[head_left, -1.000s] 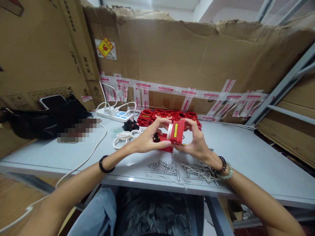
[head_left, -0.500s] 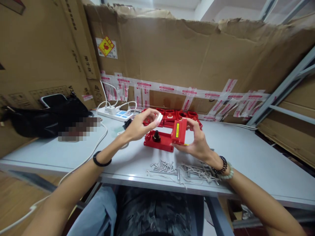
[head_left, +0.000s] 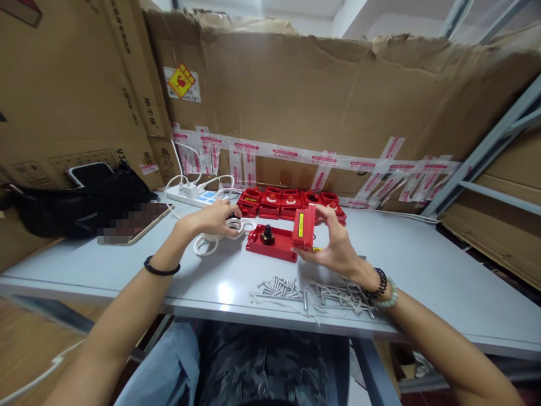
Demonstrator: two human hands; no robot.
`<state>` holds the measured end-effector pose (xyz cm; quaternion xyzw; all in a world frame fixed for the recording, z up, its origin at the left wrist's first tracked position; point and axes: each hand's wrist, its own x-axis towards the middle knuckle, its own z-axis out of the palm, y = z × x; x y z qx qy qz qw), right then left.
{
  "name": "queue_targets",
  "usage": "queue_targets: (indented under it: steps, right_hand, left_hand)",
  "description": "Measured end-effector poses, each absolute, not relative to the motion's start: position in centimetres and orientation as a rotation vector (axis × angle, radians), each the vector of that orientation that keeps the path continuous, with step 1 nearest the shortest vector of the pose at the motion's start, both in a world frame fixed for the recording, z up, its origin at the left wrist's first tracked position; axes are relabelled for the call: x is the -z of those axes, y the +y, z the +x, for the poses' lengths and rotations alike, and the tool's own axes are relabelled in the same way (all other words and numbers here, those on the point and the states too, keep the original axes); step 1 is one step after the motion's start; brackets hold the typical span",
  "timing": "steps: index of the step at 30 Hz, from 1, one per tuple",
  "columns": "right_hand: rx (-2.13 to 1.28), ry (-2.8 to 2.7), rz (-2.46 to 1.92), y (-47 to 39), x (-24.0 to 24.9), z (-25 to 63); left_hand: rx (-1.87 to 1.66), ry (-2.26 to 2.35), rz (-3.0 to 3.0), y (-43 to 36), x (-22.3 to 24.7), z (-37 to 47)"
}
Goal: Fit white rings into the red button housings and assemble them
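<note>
A red housing (head_left: pixel 303 228) held aloft, white rings (head_left: pixel 206 254) close by

The right hand (head_left: pixel 337 239) held the housing between thumb and fingers, near the right end of a red base (head_left: pixel 276 249) with a black knob (head_left: pixel 267 230); whether the two touched was unclear. The left hand (head_left: pixel 213 219) bent low over the rings, its fingers partly curled; a firm pinch on any could not be made out. Good handling seemed to call for lifting a single ring by its rim, with the housing gripped lightly and clear of the knob.

The counter (head_left: pixel 422 265) was pale and glossy, so the screws (head_left: pixel 280 287) near its front looked easy to scatter. Red units (head_left: pixel 291 210) lined the back, right of a power strip (head_left: pixel 190 197), before a tall taped cardboard wall (head_left: pixel 287 90); a metal frame (head_left: pixel 490 141) rose at the right.
</note>
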<state>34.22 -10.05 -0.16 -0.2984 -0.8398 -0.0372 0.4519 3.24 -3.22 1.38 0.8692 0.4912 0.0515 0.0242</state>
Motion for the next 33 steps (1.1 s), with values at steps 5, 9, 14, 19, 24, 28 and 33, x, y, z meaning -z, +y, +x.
queue_targets:
  steps: [5,9,14,19,24,28,33]
  right_hand:
    - [-0.219,-1.949,-0.793,-10.3,-0.2,34.0]
    - [-0.589,-1.758,-0.832,-10.1,-0.8,33.9]
    - [-1.078,-1.445,-0.891,-9.2,-1.1,33.8]
    - [-1.237,-1.25,-0.965,-8.9,-1.5,33.8]
    - [-1.228,-1.227,-0.963,-8.7,-1.7,34.2]
    - [-1.183,-1.231,-0.944,-8.7,-2.1,34.3]
    - [-1.199,-1.172,-0.957,-8.8,-2.6,34.4]
  left_hand:
    - [-0.482,1.384,2.711,-3.8,-2.1,4.0]
    - [-0.668,1.217,2.697,-4.6,-2.3,5.3]
    - [-0.522,0.981,2.637,-5.5,-1.5,7.3]
    - [-0.326,1.031,2.687,-5.2,0.2,8.4]
    - [-0.375,0.952,2.697,-5.0,0.2,8.5]
    - [-0.466,0.832,2.684,-5.3,-0.3,8.6]
    - [-0.444,0.789,2.677,-5.0,-0.3,8.9]
